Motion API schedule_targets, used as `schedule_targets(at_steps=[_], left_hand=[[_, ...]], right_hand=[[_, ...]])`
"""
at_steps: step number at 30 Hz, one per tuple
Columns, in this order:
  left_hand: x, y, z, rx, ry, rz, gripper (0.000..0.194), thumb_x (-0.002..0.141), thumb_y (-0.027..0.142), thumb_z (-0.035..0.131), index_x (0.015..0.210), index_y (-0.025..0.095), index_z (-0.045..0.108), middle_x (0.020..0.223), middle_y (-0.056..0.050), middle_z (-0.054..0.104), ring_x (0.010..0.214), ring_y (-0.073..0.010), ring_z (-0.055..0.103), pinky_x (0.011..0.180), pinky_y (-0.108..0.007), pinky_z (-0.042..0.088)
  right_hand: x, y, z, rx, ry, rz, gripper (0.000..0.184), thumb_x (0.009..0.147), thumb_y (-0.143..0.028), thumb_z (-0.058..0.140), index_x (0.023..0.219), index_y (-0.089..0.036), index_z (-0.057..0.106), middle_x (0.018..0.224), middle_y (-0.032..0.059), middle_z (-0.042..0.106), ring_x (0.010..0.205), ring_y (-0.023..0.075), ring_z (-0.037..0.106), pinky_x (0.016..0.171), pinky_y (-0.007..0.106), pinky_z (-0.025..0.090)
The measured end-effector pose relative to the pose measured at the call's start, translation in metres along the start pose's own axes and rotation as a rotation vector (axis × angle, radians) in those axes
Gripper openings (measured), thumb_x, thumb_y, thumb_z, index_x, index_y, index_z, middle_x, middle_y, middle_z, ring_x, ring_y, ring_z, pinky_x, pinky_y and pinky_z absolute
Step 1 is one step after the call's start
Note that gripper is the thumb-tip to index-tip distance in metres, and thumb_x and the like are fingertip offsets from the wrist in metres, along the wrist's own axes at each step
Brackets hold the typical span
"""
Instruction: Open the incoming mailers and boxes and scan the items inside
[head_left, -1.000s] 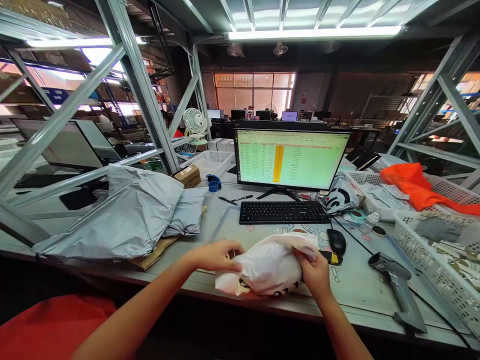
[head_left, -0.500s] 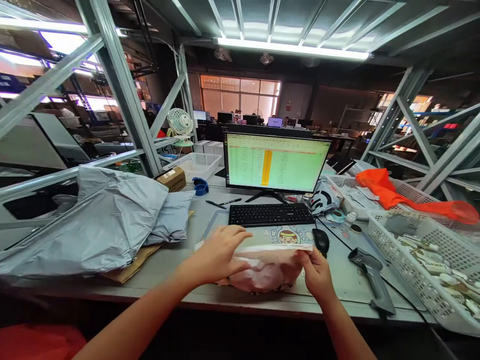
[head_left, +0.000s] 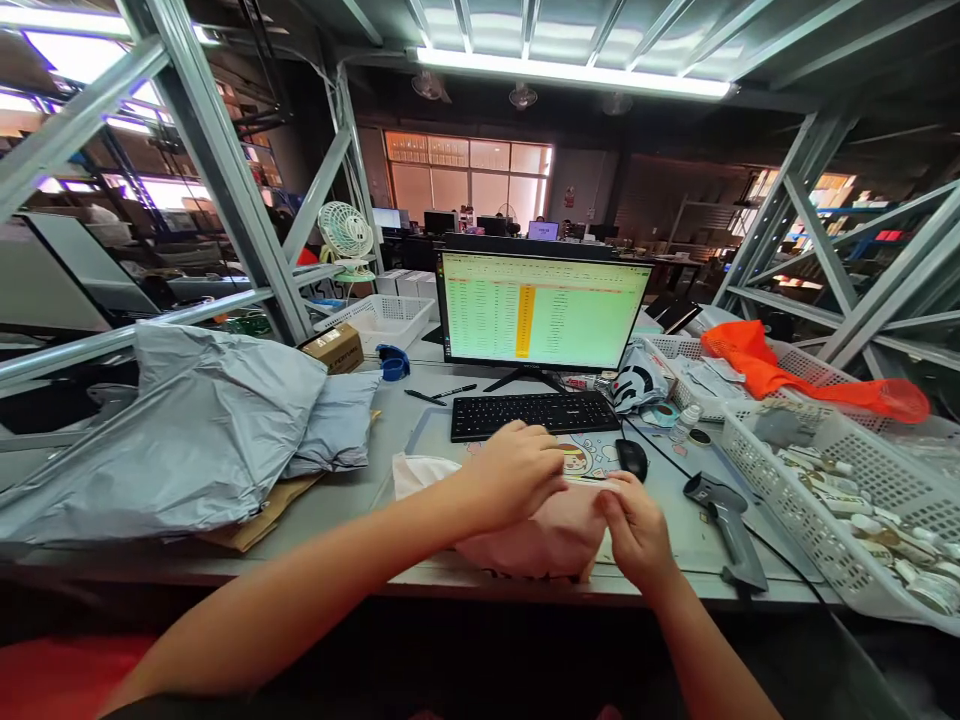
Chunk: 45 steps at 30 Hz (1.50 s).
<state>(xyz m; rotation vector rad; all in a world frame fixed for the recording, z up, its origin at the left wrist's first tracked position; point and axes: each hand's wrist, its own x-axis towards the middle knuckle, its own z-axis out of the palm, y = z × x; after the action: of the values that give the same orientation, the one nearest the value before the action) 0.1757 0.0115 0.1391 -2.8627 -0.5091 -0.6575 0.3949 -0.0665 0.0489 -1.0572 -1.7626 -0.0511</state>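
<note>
A stuffed pale pink mailer bag (head_left: 537, 540) lies at the near edge of the desk (head_left: 360, 500), in front of the black keyboard (head_left: 534, 413). My left hand (head_left: 516, 475) rests on top of the bag with its fingers curled down, pressing along its upper flap. My right hand (head_left: 636, 527) pinches the flap's right end between thumb and fingers. The bag's left corner (head_left: 417, 470) sticks out flat beyond my left wrist.
A monitor (head_left: 541, 310) showing a spreadsheet stands behind the keyboard, with a mouse (head_left: 633, 458) to its right. A barcode scanner (head_left: 725, 522) lies right of my hands. White baskets (head_left: 832, 480) line the right side. Grey mailer bags (head_left: 202, 430) are piled at the left.
My left hand has slid rightwards along the bag's flap toward my right hand. The bag is flatter and the flap is folded down. The view shifted slightly.
</note>
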Motion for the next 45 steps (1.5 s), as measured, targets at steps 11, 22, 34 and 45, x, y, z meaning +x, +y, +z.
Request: schedule_targets(at_steps=[11,22,34,45], left_hand=[[-0.096,0.002,0.01,0.223,0.292,-0.244,0.011,0.094,0.016,0.057,0.102,0.017,0.064,0.102,-0.008,0.069,0.103,-0.0261,0.06,0.091,-0.042,0.04],[-0.091,0.025,0.063,-0.045,0.566,-0.055,0.014,0.094,0.009,0.054,0.095,0.018,0.064,0.087,-0.003,0.073,0.086,-0.0182,0.061,0.085,-0.037,0.041],[-0.112,0.041,0.043,-0.121,0.424,0.268,0.022,0.09,0.006,0.053,0.072,0.018,0.06,0.089,-0.004,0.076,0.08,-0.0146,0.065,0.079,-0.032,0.051],[-0.146,0.048,0.031,0.01,0.169,0.045,0.027,0.096,0.019,0.055,0.07,0.021,0.05,0.064,0.003,0.057,0.067,-0.0139,0.056,0.11,-0.045,0.041]], right_hand=[[-0.021,-0.002,-0.03,0.054,-0.061,0.137,0.011,0.099,-0.025,0.058,0.106,-0.027,0.067,0.097,-0.0009,0.072,0.087,0.0158,0.067,0.075,0.024,0.051],[0.036,-0.05,-0.062,0.069,-0.831,0.342,0.033,0.102,-0.046,0.046,0.1,-0.024,0.07,0.1,0.002,0.071,0.094,0.0202,0.063,0.082,0.03,0.046],[0.082,-0.049,-0.004,-0.581,-1.04,-0.062,0.021,0.081,-0.014,0.058,0.064,-0.018,0.069,0.061,0.004,0.067,0.052,0.0147,0.048,0.053,0.031,0.021],[0.07,-0.011,-0.019,-0.575,-0.609,-0.283,0.034,0.094,-0.02,0.048,0.061,-0.021,0.051,0.059,0.0005,0.054,0.058,0.0156,0.045,0.064,0.034,0.025]])
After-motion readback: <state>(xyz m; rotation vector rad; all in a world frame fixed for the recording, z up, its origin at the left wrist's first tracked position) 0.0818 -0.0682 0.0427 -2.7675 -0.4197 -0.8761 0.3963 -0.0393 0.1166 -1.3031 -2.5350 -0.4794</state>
